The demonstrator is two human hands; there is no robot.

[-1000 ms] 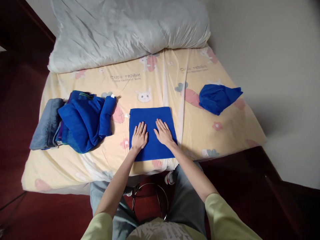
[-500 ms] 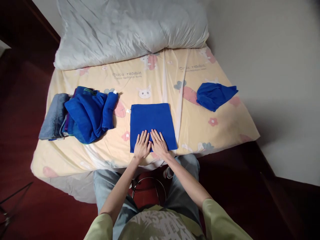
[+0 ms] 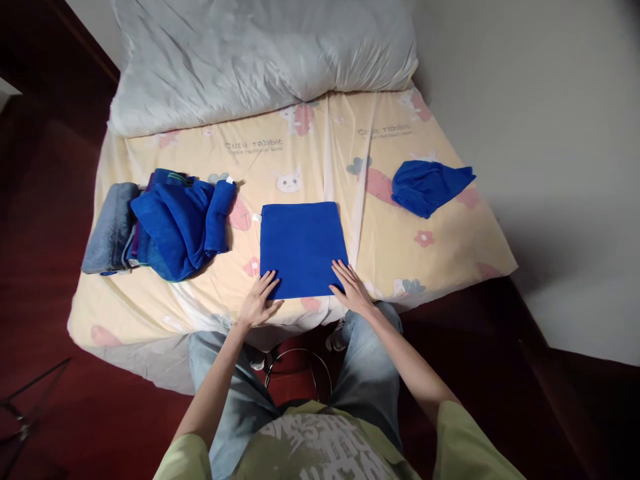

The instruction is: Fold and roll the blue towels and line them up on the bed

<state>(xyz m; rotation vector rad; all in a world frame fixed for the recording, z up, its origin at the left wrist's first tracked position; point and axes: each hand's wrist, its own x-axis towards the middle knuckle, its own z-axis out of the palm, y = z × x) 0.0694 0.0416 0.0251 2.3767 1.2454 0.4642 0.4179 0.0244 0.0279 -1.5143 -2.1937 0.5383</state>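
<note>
A blue towel (image 3: 303, 247) lies flat and nearly square on the bed in front of me, a white tag sticking out at its upper left edge. My left hand (image 3: 258, 300) rests at its near left corner, fingers spread with the tips on the cloth. At the near right corner lies my right hand (image 3: 351, 287), fingers also stretched out and touching the towel. Neither hand grips anything. Another blue towel (image 3: 429, 188) sits crumpled to the right.
At left is a pile of blue cloths (image 3: 173, 223) beside a rolled grey-blue towel (image 3: 111, 227). A grey-white quilt (image 3: 260, 60) spans the far side of the yellow rabbit-print bed sheet (image 3: 310, 160). A wall (image 3: 540, 167) stands to the right.
Both hands have slid apart from the towel's near middle, the left one to the left corner and the right one to the right corner. The towel stays flat.
</note>
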